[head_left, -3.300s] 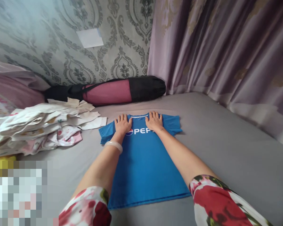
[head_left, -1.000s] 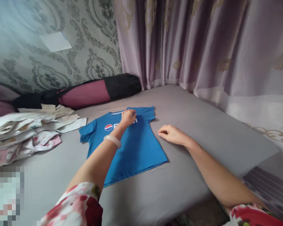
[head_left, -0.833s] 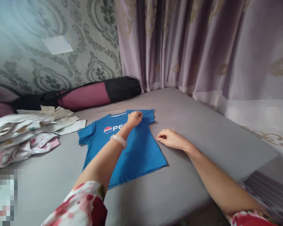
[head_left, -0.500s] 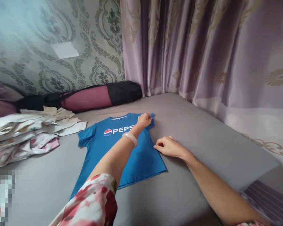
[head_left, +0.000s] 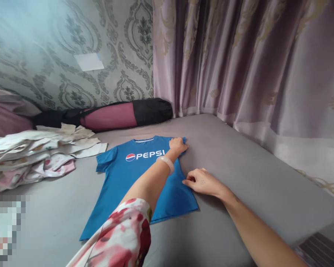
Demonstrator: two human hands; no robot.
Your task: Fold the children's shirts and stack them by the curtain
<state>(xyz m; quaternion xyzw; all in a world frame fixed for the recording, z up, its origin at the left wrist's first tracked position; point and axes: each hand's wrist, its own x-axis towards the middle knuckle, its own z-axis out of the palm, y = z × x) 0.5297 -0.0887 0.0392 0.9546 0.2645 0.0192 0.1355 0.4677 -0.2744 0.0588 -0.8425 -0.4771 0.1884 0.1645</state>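
A blue T-shirt point(head_left: 128, 181) with a white PEPSI print and a round logo lies spread face up on the grey bed. My left hand point(head_left: 178, 145), with a pale bangle point(head_left: 167, 163) at the wrist, reaches across the shirt. Its curled fingers grip the cloth at the shoulder and sleeve on the right. Lower down, my right hand point(head_left: 202, 182) pinches the shirt's right side edge between thumb and fingers. Part of the chest and the far sleeve is hidden by my left arm and hand.
Light-coloured clothes point(head_left: 44, 155) lie in a layered pile on the left. A long black and maroon bag point(head_left: 108, 116) rests along the patterned wall. Purple curtains point(head_left: 225, 55) hang behind the bed point(head_left: 239, 163). Striped dark fabric point(head_left: 322, 246) shows at lower right.
The view has swung slightly left. My left hand has shifted a little right along the shoulder, uncovering the last letter of the print. My right hand stays at the shirt's side edge.
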